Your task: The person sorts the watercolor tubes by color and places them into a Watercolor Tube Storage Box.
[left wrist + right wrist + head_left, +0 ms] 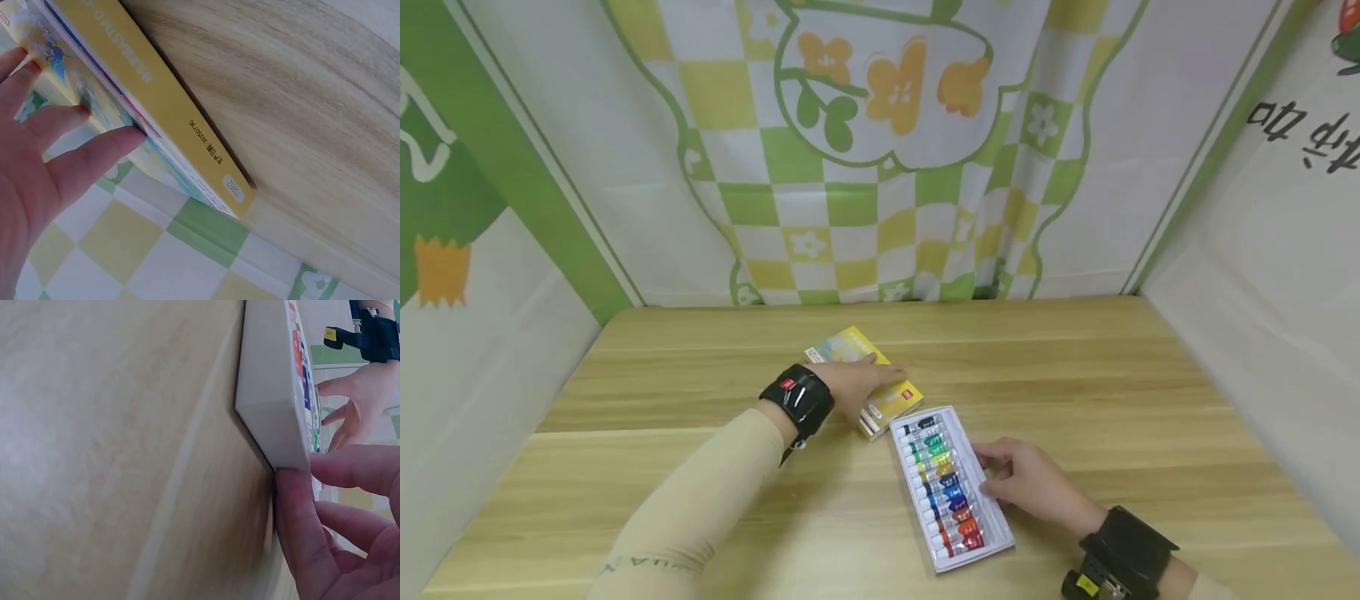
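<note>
On the table lies a yellow paint box (891, 402) with a printed picture on its cover. My left hand (855, 385) rests across it; in the left wrist view its fingertips and thumb touch the cover near the edge of the box (156, 94). To the right and nearer to me is a white tray of paint tubes (951, 492), the tubes lying in a row of several colours. My right hand (1030, 479) pinches the tray's right side wall. Seen from the right wrist, the thumb lies against the tray's outer corner (269, 419).
The wood-grain table (700, 492) reaches back to a green, yellow and white checkered curtain (865, 208). White panels with green trim stand to the left and right. A black band with a small device sits on each wrist.
</note>
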`<action>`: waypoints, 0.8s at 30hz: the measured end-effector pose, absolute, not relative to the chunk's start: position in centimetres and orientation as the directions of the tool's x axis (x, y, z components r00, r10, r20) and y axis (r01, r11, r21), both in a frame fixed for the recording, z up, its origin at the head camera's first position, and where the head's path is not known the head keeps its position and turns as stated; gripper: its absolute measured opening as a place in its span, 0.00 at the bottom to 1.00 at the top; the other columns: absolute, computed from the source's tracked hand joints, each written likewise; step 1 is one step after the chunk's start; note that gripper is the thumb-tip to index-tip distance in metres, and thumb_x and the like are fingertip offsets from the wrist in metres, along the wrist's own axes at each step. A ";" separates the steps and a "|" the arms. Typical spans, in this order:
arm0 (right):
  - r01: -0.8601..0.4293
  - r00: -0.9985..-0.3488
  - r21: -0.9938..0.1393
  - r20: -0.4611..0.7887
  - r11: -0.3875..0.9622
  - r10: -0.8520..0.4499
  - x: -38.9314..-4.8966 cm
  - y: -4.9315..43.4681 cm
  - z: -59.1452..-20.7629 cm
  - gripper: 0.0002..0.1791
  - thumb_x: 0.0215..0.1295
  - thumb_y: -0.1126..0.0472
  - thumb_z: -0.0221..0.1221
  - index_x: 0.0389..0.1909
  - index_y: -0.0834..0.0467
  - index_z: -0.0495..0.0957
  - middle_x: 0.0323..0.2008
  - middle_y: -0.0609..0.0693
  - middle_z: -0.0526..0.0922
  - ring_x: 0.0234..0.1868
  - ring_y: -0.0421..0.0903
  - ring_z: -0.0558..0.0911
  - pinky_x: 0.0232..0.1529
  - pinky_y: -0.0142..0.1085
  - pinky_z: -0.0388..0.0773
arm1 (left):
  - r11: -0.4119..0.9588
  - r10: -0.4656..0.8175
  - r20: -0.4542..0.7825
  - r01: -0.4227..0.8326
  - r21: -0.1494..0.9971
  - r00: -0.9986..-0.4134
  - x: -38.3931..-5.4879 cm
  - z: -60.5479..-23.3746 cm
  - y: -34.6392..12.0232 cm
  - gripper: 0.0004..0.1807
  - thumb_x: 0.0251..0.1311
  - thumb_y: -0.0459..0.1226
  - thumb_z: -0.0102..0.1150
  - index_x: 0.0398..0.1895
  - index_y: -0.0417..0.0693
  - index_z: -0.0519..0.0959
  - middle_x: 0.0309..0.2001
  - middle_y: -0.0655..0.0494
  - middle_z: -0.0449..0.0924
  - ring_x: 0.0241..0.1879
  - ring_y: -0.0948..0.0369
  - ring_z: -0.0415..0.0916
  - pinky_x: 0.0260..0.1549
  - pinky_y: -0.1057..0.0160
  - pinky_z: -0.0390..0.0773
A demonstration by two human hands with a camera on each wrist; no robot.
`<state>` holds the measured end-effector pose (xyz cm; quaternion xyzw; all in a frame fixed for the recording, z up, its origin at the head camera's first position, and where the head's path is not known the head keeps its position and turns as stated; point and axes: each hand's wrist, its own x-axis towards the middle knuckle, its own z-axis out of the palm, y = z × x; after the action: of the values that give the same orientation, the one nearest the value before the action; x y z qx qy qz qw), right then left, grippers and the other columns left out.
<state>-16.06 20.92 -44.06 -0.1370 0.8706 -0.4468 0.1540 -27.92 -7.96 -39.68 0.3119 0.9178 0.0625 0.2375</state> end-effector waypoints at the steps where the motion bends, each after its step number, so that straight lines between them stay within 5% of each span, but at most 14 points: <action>1: -0.108 -0.914 -0.816 -0.143 0.568 -0.379 -16.1 20.9 -44.0 0.31 0.55 0.72 0.68 0.62 0.74 0.74 0.44 0.54 0.82 0.34 0.47 0.79 0.31 0.35 0.82 | 0.797 0.602 -0.400 0.544 0.261 -0.691 -27.9 -39.6 -7.9 0.61 0.42 0.20 0.72 0.82 0.56 0.56 0.81 0.61 0.51 0.80 0.45 0.40 0.45 0.61 0.78; 12: -0.155 -0.915 -0.754 -0.134 0.639 -0.380 -16.7 20.4 -43.7 0.31 0.54 0.74 0.68 0.62 0.70 0.77 0.44 0.53 0.82 0.31 0.45 0.76 0.29 0.34 0.78 | 0.773 0.633 -0.402 0.563 0.292 -0.661 -28.4 -39.4 -7.9 0.61 0.41 0.18 0.72 0.81 0.54 0.57 0.81 0.58 0.50 0.79 0.43 0.37 0.51 0.54 0.80; 18: -0.202 -0.905 -0.732 -0.114 0.650 -0.410 -16.9 19.7 -43.5 0.30 0.55 0.75 0.68 0.62 0.69 0.78 0.43 0.52 0.82 0.32 0.44 0.76 0.30 0.33 0.78 | 0.755 0.654 -0.384 0.592 0.282 -0.651 -28.4 -39.6 -7.4 0.58 0.45 0.21 0.74 0.81 0.54 0.57 0.81 0.60 0.51 0.79 0.43 0.39 0.67 0.51 0.68; 24: -0.190 -0.901 -0.724 -0.139 0.663 -0.410 -17.0 19.2 -43.4 0.30 0.55 0.75 0.68 0.62 0.69 0.78 0.41 0.49 0.81 0.33 0.43 0.76 0.31 0.32 0.77 | 0.759 0.648 -0.396 0.595 0.264 -0.651 -28.3 -39.6 -6.9 0.59 0.44 0.18 0.69 0.81 0.57 0.57 0.81 0.63 0.51 0.80 0.45 0.39 0.64 0.53 0.70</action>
<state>-16.97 19.20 -43.44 -0.1668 0.9001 -0.3749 0.1465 -28.25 -6.89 -39.58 0.3427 0.9068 0.0550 0.2391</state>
